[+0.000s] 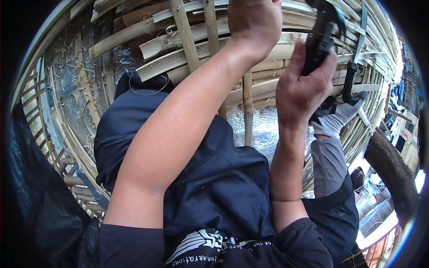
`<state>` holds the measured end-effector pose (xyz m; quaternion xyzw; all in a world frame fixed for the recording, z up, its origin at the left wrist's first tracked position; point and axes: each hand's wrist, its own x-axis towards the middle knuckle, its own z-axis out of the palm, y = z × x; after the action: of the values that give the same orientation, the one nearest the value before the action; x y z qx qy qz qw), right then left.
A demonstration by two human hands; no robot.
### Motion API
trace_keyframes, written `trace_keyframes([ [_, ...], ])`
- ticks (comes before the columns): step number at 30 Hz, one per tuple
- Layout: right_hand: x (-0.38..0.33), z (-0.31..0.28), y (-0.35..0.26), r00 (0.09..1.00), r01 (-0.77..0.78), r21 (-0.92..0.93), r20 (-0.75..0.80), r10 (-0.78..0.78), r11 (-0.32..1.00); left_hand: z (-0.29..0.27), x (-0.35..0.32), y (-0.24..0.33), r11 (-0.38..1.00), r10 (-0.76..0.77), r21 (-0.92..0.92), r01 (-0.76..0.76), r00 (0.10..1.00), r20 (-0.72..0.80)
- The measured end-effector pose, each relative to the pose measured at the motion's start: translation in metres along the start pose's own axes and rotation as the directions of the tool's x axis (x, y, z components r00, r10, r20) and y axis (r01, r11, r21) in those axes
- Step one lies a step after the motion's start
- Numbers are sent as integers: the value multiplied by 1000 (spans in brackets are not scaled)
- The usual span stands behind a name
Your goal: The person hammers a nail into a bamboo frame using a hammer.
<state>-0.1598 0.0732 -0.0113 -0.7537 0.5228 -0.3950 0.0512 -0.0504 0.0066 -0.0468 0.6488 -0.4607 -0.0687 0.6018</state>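
At the top edge, my left hand (255, 21) is closed in a fist above the bamboo strips, its fingers partly cut off by the frame. What it grips, if anything, is hidden. To its right, my right hand (307, 82) wraps around the dark handle of what looks like a claw hammer (319, 44), its curved head raised toward the top and slightly blurred. Beneath both hands lie split bamboo strips (167, 47), crossed by upright bamboo poles (185, 35).
A long-bladed knife with a black handle (351, 77) rests on the strips at right, near my foot in a grey sock (342, 118). Curly shavings (82, 67) litter the left. A dark log (391, 161) slants at far right. Slatted bamboo (71, 178) runs along the left.
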Motion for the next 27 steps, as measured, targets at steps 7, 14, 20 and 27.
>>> trace_keyframes([
  [7, 1, -6, -3, 999, 16, 21, 40, -17, 1000, -2, -2, 1, 997, -67, -28, 68, 997, 39],
  [14, 6, -4, 3, 995, 13, -5, 97, -12, 1000, -2, 0, -1, 999, -43, -18, 43, 998, 35],
  [20, 1, 0, 2, 976, 14, -141, 216, 17, 990, -3, -4, 2, 994, -102, 32, 100, 992, 76],
  [27, 5, 2, 0, 969, 8, -150, 244, 29, 989, 0, -3, 1, 999, -15, -28, 15, 1000, -9],
])
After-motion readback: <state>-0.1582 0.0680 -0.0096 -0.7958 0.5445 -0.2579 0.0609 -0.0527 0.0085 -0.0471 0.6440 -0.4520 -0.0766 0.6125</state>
